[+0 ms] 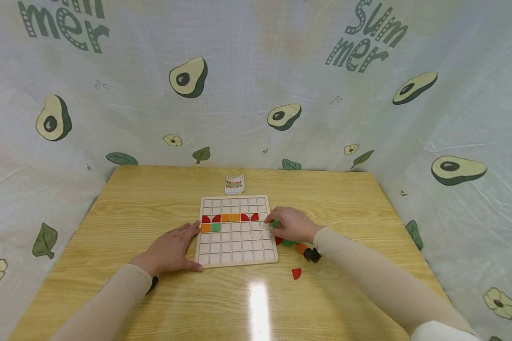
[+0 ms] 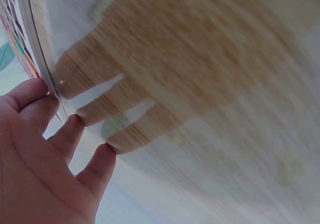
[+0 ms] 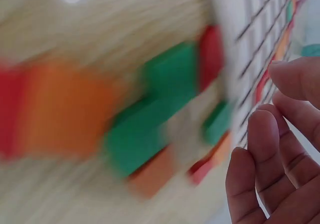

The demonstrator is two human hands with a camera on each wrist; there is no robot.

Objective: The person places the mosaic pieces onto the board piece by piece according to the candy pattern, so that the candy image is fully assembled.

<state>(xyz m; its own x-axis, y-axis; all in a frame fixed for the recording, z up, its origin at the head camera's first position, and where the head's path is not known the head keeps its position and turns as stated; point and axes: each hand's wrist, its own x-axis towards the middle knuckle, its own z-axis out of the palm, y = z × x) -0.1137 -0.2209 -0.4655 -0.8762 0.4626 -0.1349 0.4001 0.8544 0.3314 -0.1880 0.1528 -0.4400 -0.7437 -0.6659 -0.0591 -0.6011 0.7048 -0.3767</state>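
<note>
A square wooden grid board [image 1: 242, 244] lies on the table. One row holds red quarter-round and orange square tiles; the row below has an orange tile [image 1: 205, 228] and a green tile [image 1: 215, 227] at its left end. My left hand [image 1: 170, 248] rests at the board's left edge, fingers and thumb spread. Over the board's right edge reaches my right hand [image 1: 293, 224], its fingers bent loosely and thumb and forefinger apart. A green piece [image 1: 276, 223] shows between them, seemingly on the table. In the right wrist view no piece is visible in the fingers [image 3: 262, 129].
Loose green pieces [image 3: 170, 74], orange pieces [image 3: 70, 109] and red ones lie right of the board, partly under my right hand. A single red quarter-round [image 1: 296, 273] lies nearer me. Behind the board is a small pattern card [image 1: 234, 184]. A printed cloth [image 1: 239, 94] hangs around the table.
</note>
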